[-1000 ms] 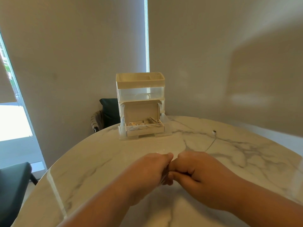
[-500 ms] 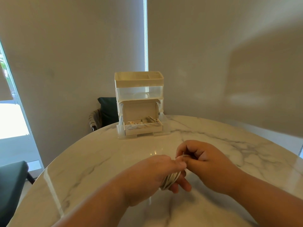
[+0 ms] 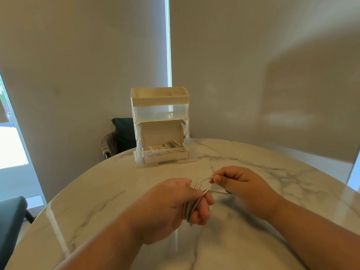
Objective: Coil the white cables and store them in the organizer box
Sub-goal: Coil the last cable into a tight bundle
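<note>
- I am watching the left hand (image 3: pixel 175 203) gripping a bundle of white cable (image 3: pixel 190 211). The loops are lying side by side across the palm, with the fingers curling under them and the thumb pressing on top.
- The right hand (image 3: pixel 239 184) is pinching a free stretch of the same cable between thumb and forefinger, just to the right of the coil. Its other fingers are folding in toward the palm.
- A short arc of cable is running from that pinch across to the top of the coil, and a second strand is passing below the right thumb toward the left fingers.
- The two hands are hovering close together above the marble table (image 3: pixel 97 191), not touching each other, with only the cable bridging them.
- The organizer box (image 3: pixel 159 114) is standing at the far edge of the table, well apart from the hands. A cream tray is sitting on top of its clear tiers.
- At its foot a small open box (image 3: pixel 165 155) with its lid (image 3: pixel 161 131) tipped up is holding coiled cables (image 3: pixel 173 145). From this far away I cannot tell how many.
- A dark chair (image 3: pixel 122 133) is showing behind the table, left of the organizer box.
</note>
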### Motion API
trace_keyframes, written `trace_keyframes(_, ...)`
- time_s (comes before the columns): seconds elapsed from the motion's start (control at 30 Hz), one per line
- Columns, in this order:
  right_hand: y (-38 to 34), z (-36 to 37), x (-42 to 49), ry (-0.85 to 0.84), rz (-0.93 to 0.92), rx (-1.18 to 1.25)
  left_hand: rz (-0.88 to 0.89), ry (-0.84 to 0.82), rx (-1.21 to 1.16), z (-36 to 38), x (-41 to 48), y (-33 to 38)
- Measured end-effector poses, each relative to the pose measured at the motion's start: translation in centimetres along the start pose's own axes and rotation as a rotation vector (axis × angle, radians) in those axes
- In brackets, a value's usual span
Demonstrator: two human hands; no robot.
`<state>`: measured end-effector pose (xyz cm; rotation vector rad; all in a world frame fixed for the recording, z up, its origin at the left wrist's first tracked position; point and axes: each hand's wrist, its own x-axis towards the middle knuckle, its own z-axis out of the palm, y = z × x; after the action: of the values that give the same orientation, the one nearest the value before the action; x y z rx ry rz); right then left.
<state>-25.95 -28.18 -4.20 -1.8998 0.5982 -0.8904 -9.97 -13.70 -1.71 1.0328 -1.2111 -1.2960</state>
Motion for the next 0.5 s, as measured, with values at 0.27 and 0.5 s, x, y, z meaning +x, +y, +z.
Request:
trace_keyframes(0.27,0.5,0.4,0.1,-0.003,0.005,-0.098,0.03,-0.083,-0.188,0.4,-0.4,0.7)
trace_keyframes(0.5,1.2,0.0,0.5,-0.045,0.053,-0.134,0.062,-0.003,-0.383,0.8,-0.5,0.9)
